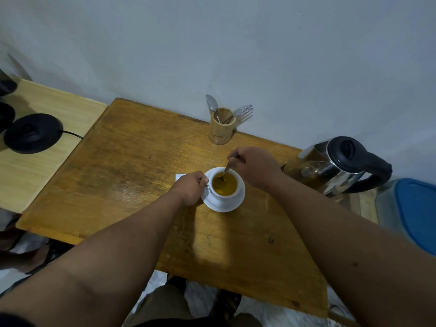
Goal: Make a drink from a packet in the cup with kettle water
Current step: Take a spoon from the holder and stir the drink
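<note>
Both forearms were bare to the elbow, the left hand (188, 188) and right hand (253, 167) without rings or watch; olive-brown trousers (165, 303) and dark sandals (227, 303) showed below

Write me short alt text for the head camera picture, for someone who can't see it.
The right hand stirs a yellow drink with a spoon in a white cup on a saucer, while the left hand holds the cup's handle. A steel kettle stands to the right on the table.

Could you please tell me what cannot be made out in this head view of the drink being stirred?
- White packet or paper: mostly hidden behind the left hand; no print readable.
- Spoon bowl: sunk in the cup's yellow drink.
- Blue-lidded container: cut off by the right edge.
- Kettle: its water level cannot be seen.
</note>
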